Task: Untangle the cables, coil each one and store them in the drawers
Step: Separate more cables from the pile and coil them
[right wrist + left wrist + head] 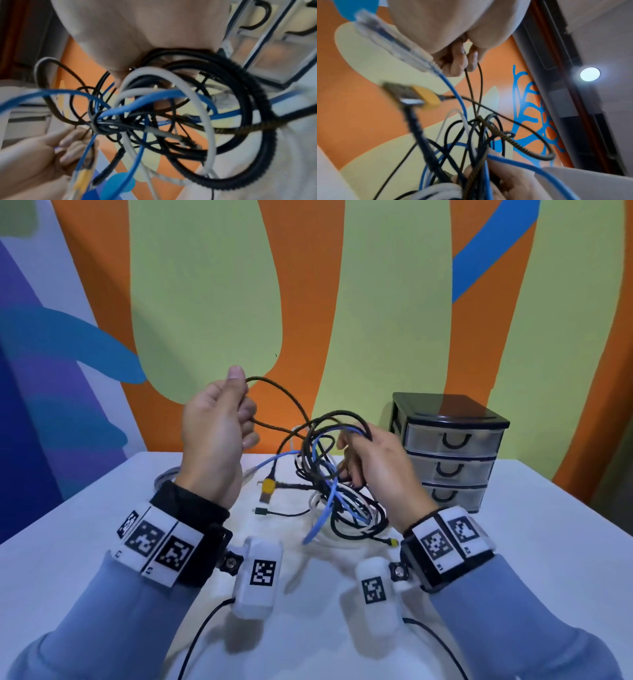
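A tangle of cables (339, 474) in black, blue and white hangs over the white table (85, 542). My right hand (373, 460) grips the top loops of the tangle and holds it up; its lower coils rest on the table. My left hand (219, 426) is raised to the left and pinches a loop of the black-and-yellow braided cable (284, 395) that runs into the tangle. That cable's yellow USB plug (268, 486) dangles below. In the right wrist view the knot (109, 124) fills the middle, with a white cable (171, 77) looping round it. The left wrist view shows the fingers (458, 60) pinching the thin braided strands.
A small chest of three clear drawers (448, 453) with black handles stands at the back right of the table, all drawers closed. A grey cable (164, 475) lies behind my left wrist. A painted orange, green and blue wall rises right behind the table.
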The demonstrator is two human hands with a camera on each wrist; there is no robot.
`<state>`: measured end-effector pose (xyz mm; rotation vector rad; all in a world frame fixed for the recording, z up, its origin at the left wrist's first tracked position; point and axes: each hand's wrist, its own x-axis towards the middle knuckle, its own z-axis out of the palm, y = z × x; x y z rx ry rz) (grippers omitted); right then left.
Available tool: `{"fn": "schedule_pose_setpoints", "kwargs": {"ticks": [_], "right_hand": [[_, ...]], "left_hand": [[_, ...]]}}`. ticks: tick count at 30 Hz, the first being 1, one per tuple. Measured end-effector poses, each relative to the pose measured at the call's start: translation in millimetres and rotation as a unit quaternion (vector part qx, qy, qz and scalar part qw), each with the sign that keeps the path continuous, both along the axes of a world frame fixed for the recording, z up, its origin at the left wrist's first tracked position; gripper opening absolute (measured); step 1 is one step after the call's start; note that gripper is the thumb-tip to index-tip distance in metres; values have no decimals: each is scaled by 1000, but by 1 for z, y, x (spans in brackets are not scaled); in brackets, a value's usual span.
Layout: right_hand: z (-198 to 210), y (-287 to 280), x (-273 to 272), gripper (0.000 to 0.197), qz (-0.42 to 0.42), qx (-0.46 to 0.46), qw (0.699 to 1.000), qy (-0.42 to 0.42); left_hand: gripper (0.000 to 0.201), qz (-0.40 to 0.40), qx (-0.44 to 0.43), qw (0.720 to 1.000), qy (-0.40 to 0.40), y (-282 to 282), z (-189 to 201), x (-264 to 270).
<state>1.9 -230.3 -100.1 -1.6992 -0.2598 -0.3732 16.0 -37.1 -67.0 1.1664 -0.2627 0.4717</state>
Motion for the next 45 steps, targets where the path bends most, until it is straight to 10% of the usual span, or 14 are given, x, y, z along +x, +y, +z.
{"fn": "schedule_pose_setpoints", "kwargs": {"ticks": [11,18,21,27,32,37,45], "right_hand": [[3,-10,-3,33,19,227,963,145],[-6,-14,4,27,-12,261,951,168],[-7,-11,4,33,-17,231,957,176],[-13,-2,10,33,-40,240,951,192],[-10,-4,9,30,-51,310,931,186],[-13,-7,12,44,-43,317,918,233],[-15,-11,11,13,-3,339,910,240]], "left_hand": [[11,25,-145,989,-13,30,0,13],[29,66,250,964,71,17,-12,11],[21,155,379,911,-52,6,-9,-2],[40,1,510,859,-48,-19,-19,-14],[28,-41,522,851,-39,-20,-22,-16],[21,-48,420,906,-33,-20,-20,-13],[28,175,352,914,-103,-19,-23,-7]]}}
